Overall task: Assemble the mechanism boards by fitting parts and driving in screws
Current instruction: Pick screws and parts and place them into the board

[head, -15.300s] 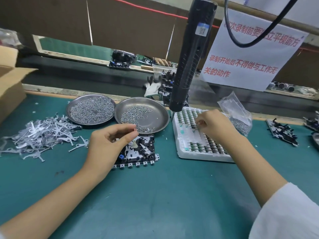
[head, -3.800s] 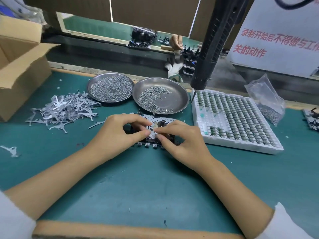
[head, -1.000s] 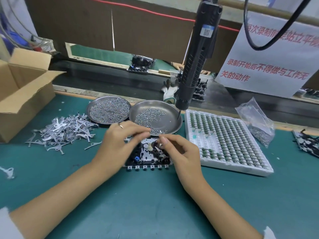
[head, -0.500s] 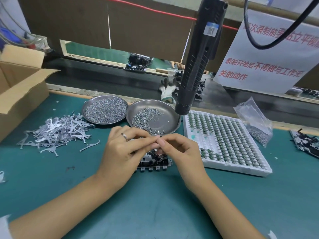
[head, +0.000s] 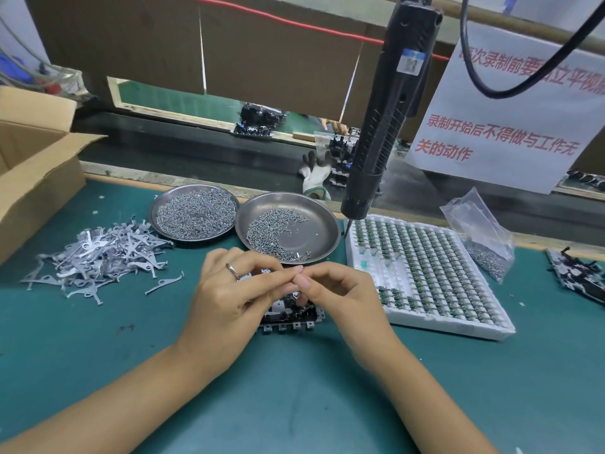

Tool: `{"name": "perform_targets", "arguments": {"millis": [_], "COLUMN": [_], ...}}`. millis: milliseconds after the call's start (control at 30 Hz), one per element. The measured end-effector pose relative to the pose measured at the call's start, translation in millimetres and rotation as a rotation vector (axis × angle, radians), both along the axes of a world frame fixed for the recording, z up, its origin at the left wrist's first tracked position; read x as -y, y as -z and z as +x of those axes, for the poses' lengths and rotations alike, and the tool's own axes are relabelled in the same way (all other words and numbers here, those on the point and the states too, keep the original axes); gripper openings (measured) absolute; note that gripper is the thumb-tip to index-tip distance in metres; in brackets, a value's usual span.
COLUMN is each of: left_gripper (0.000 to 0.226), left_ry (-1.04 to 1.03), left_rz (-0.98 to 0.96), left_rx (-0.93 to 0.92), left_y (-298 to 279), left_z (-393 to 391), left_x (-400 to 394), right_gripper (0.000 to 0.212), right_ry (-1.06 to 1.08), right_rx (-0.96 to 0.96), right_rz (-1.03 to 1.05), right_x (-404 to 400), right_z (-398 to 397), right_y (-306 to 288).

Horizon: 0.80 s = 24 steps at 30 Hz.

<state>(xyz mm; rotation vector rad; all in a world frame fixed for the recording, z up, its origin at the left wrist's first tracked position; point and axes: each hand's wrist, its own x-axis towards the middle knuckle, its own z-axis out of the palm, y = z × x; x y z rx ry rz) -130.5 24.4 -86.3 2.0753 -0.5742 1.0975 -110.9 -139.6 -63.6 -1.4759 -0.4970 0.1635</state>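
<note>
At the far left we see an open cardboard box on the green tabletop. Beside it lies a loose heap of flat metal levers. Next come two round steel dishes touching each other: the left dish is thickly covered with screws, the right dish only partly.

Just in front of the dishes our left hand, a ring on one finger, meets our right hand above the mechanism board, which lies flat on the tabletop and is mostly hidden beneath them. The fingers of both hands are curled, with the tips pressed together at one spot; they seem to pinch a small part between them, though it is too tiny for us to make out.

A black electric screwdriver hangs above the right dish's rim. To the right sits a white tray filled with rows of small green parts, then a clear plastic bag of screws, and another board at the edge.
</note>
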Motion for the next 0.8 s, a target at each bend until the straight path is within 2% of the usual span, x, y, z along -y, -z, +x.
{"name": "perform_targets", "arguments": {"millis": [167, 333, 633, 733, 800], "left_gripper": [0.014, 0.015, 0.025, 0.017, 0.022], "left_ry": [0.042, 0.007, -0.215, -0.236, -0.228], "left_rz": [-0.085, -0.005, 0.234, 0.267, 0.239], "left_rx": [-0.054, 0.003, 0.202, 0.244, 0.211], "left_y": [-4.1, -4.4, -6.6, -7.8, -7.5], "left_z": [-0.8, -0.3, -3.1, -3.0, -3.7], "left_x": [0.4, -0.2, 0.3, 1.5, 2.7], "right_gripper": [0.010, 0.010, 0.014, 0.015, 0.013], "right_ry": [0.044, 0.013, 0.046, 0.046, 0.048], "right_rx": [0.054, 0.056, 0.125, 0.137, 0.145], "right_rz": [-0.023, -0.025, -0.057, -0.080, -0.073], "right_x": [-0.3, -1.5, -4.8, -6.3, -7.2], "right_z": [-0.6, -1.5, -5.1, -6.8, -7.7], "right_y": [1.9, 2.0, 5.3, 5.7, 6.2]}}
